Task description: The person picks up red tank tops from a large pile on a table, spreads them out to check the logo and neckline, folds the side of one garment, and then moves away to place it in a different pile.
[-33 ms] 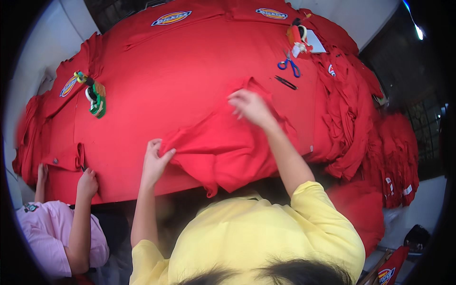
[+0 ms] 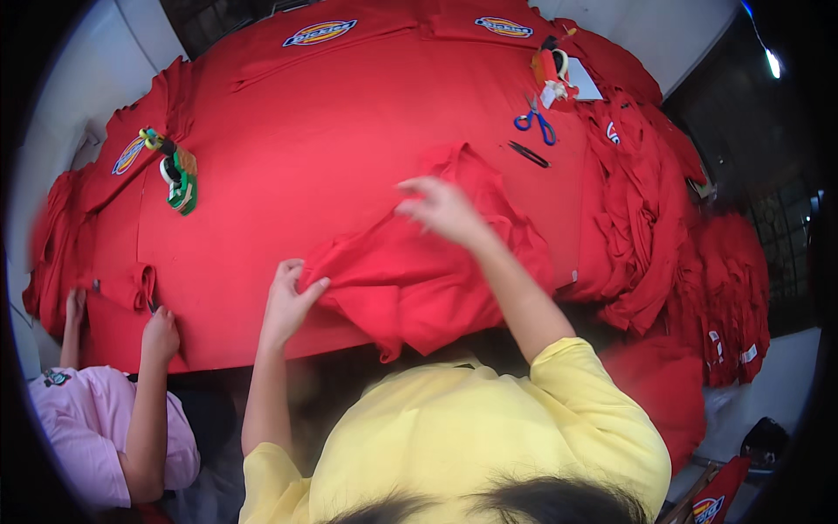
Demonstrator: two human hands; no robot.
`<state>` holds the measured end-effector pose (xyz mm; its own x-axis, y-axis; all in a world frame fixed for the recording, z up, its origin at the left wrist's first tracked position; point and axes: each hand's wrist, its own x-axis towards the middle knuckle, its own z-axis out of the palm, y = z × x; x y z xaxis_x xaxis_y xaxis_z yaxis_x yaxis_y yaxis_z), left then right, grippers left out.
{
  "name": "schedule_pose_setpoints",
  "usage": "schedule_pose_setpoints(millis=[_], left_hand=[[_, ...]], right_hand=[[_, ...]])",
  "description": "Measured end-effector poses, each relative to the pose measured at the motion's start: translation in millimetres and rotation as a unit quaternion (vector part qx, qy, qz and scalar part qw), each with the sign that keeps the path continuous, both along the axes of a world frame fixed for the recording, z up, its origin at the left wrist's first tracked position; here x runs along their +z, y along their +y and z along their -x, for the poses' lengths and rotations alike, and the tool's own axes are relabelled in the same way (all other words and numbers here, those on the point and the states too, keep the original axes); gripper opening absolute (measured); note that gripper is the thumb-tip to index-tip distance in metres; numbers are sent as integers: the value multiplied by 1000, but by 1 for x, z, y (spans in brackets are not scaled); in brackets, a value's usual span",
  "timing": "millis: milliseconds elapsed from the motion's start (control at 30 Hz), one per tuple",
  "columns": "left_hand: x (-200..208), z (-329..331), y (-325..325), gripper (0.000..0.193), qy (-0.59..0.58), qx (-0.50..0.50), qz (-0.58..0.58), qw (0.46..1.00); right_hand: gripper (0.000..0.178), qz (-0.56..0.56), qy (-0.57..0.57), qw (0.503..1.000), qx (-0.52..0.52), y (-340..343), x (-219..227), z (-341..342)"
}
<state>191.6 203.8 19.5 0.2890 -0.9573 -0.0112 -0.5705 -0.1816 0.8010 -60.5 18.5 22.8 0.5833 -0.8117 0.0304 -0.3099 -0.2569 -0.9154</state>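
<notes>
Two bare hands work a bunched red garment (image 2: 428, 297) at the near edge of a broad table (image 2: 314, 166) covered in red cloth, 12 o'clock being the table's far side.

The left hand (image 2: 286, 306) sits at the garment's 9 o'clock, thumb parted from the fingers and a corner of the fabric between them; whether the pinch is closed cannot be told. The right hand (image 2: 443, 211), blurred, is raised over the upper part of the cloth, fingers loosely spread and pointing to 10 o'clock, with no visible grip; contact beneath the palm is unclear.

The key relation: from the left fingertips the fabric fans out toward 3 o'clock, while from the right fingertips its bulk lies toward 5. The left is nearer the loose corner, the right nearer the peak. Crumpling hides any true long axis, though the heap rises to a peak near 1 o'clock and drops to a tip near 7, over the table edge.

At the garment's 1 o'clock, well apart from the right hand, lie black snips (image 2: 529, 155) and blue-handled scissors (image 2: 534, 114). Toward 9 o'clock, a co-worker in a pink shirt (image 2: 96, 428) handles other red cloth (image 2: 122, 323).
</notes>
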Motion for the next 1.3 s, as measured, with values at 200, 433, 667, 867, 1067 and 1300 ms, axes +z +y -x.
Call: schedule_pose_setpoints(millis=[200, 433, 667, 867, 1067, 1300], left_hand=[[24, -1, -38, 18, -251, 34, 140, 957], [-15, 103, -190, 55, -238, -326, 260, 877], [-60, 96, -141, 51, -197, -326, 235, 894], [-48, 60, 25, 25, -217, -294, 99, 926], [44, 36, 123, 17, 134, -45, 13, 990], [79, 77, 197, 44, 691, 22, -34, 722]], right_hand=[[47, 253, 132, 956, 62, 107, -58, -78], [21, 289, 113, 920, 238, 138, -54, -57], [23, 108, 127, 957, 235, 193, -11, 70], [20, 221, 183, 958, -7, 204, 29, 125], [56, 297, 94, 947, -79, 232, 22, 116], [34, -391, -55, 908, -141, 251, -59, 179]])
